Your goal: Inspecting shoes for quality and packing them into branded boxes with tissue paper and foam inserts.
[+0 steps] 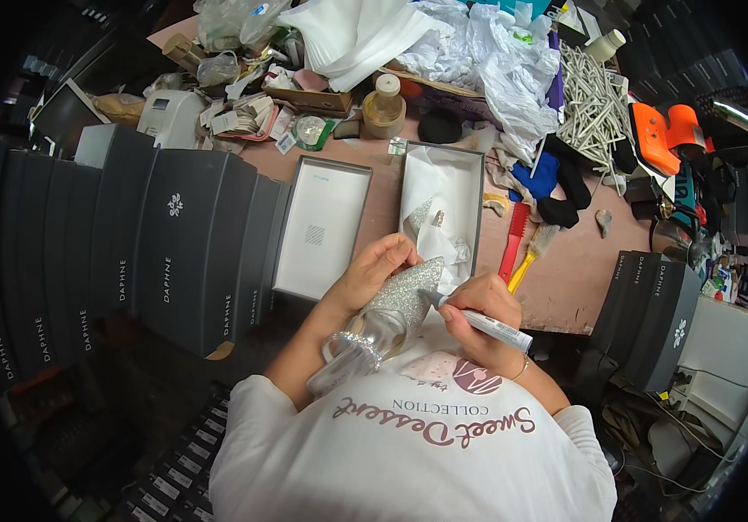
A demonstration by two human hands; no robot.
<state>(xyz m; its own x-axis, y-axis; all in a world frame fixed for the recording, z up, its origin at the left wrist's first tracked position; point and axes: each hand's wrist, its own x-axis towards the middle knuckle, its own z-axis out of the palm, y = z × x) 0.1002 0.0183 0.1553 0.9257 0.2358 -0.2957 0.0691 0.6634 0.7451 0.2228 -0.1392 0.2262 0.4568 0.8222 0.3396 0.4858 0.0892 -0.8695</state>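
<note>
My left hand (376, 268) is wrapped round a silver glitter shoe (398, 297) with a pointed toe and clear see-through parts, held close to my shirt. Its toe points up toward the boxes, and its back end lies near my left forearm. Pinched in my right hand (483, 313) is a grey-white marker pen (497, 329), its tip at the right side of the glitter upper; whether it touches I cannot tell. Just beyond my hands an open shoe box (479, 196) holds white tissue paper and another silver glitter shoe (419, 214), partly covered.
A box lid (326, 209) lies inside-up to the left. Stacks of dark shoe boxes stand left (187, 235) and right (639, 300). A red brush (513, 239) and a yellow-handled brush (528, 261) lie right. Behind are a bottle (383, 106) and a tray of white sticks (596, 109).
</note>
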